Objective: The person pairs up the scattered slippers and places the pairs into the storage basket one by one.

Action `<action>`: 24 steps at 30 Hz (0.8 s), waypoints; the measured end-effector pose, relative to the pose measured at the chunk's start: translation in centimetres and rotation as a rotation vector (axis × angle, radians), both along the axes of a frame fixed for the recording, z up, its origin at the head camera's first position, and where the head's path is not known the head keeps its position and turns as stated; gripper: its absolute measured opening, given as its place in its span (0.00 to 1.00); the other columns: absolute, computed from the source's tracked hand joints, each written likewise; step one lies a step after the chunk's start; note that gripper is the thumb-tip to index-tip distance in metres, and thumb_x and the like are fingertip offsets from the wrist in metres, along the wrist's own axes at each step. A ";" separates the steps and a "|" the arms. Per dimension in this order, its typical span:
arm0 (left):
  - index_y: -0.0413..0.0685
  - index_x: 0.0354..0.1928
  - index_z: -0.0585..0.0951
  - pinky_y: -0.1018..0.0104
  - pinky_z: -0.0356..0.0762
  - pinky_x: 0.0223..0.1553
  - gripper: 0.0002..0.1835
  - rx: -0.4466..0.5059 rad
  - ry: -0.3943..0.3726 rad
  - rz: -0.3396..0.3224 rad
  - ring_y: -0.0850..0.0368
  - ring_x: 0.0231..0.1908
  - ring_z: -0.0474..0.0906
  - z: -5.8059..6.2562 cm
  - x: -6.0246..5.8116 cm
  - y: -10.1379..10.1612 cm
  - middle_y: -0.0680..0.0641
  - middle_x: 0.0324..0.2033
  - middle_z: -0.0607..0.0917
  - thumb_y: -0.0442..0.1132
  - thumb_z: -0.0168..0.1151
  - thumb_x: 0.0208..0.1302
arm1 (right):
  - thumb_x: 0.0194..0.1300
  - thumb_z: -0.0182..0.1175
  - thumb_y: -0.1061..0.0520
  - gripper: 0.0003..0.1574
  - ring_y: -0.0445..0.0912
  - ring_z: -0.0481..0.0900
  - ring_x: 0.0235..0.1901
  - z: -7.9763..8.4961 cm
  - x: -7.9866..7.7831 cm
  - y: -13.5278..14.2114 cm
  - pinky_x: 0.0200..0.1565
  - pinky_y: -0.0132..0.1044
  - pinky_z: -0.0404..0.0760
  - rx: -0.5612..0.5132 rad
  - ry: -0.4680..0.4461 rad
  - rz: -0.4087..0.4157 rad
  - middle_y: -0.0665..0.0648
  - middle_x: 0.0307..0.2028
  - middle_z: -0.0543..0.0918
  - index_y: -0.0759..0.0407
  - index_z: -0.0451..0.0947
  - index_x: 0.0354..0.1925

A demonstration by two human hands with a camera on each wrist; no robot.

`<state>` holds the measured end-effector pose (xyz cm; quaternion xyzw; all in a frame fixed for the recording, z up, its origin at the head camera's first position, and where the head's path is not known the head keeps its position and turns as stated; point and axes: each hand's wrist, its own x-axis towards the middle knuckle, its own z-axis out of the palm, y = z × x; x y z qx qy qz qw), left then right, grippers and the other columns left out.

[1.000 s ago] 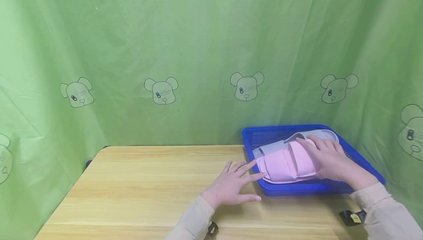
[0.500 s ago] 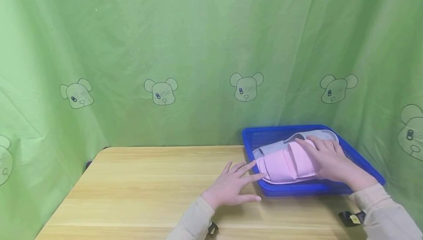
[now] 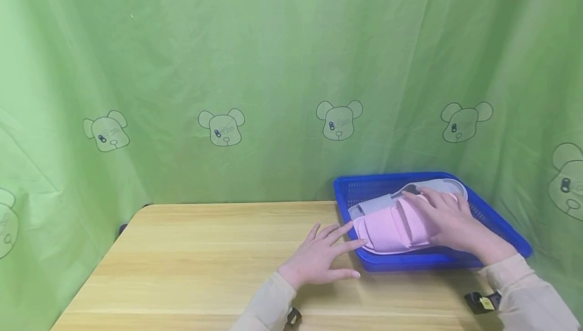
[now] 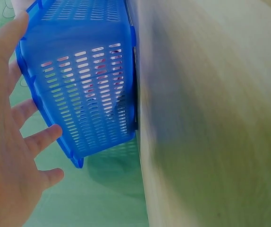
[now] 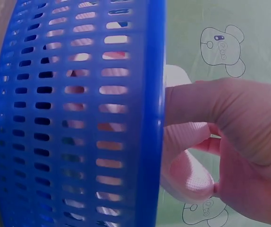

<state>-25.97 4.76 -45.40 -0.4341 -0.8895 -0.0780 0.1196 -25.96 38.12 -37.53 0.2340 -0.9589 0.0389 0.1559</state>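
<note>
In the blue basket (image 3: 396,262) lie pink ribbed slippers (image 3: 387,230), which seem to be two overlapping. Grey slippers (image 3: 373,204) sit behind them. My right hand (image 3: 448,222) holds the right part of the pink slippers from above, its fingers bent over the far side. The right wrist view shows its thumb reaching down behind the basket rim, with the tip hidden. My left hand (image 3: 319,260) is spread with straight fingers at the basket's left front corner. Two of its fingertips are at the rim and the toe of the pink slippers; contact is hard to tell.
The basket stands on a wooden table (image 3: 196,255), at its right side. A green curtain (image 3: 273,57) printed with bear heads hangs behind and at both sides. Black wrist straps (image 3: 480,302) show below the sleeves.
My right hand has shifted slightly to the left over the pink slippers. The left hand, basket and grey slippers look unmoved.
</note>
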 end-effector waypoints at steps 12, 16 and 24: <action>0.87 0.73 0.43 0.38 0.50 0.73 0.38 -0.001 0.011 0.004 0.52 0.75 0.53 -0.1 0.1 0.1 0.58 0.78 0.44 0.75 0.41 0.63 | 0.40 0.77 0.39 0.58 0.70 0.63 0.59 -0.4 -0.2 -0.5 0.58 0.76 0.49 0.015 0.070 -0.038 0.69 0.65 0.66 0.48 0.63 0.68; 0.85 0.73 0.46 0.37 0.49 0.73 0.38 0.006 0.007 0.001 0.52 0.75 0.54 -0.1 0.0 0.1 0.56 0.78 0.46 0.75 0.41 0.63 | 0.44 0.74 0.36 0.56 0.70 0.63 0.59 -0.7 -0.2 -0.5 0.59 0.77 0.48 0.020 0.069 -0.064 0.68 0.65 0.66 0.48 0.63 0.67; 0.85 0.73 0.45 0.37 0.48 0.73 0.37 0.000 0.003 0.004 0.52 0.75 0.52 -0.3 -0.1 0.1 0.58 0.78 0.43 0.75 0.40 0.63 | 0.46 0.72 0.33 0.54 0.70 0.63 0.58 -1.1 -0.2 -0.6 0.61 0.79 0.43 0.006 0.092 -0.085 0.66 0.63 0.68 0.49 0.64 0.67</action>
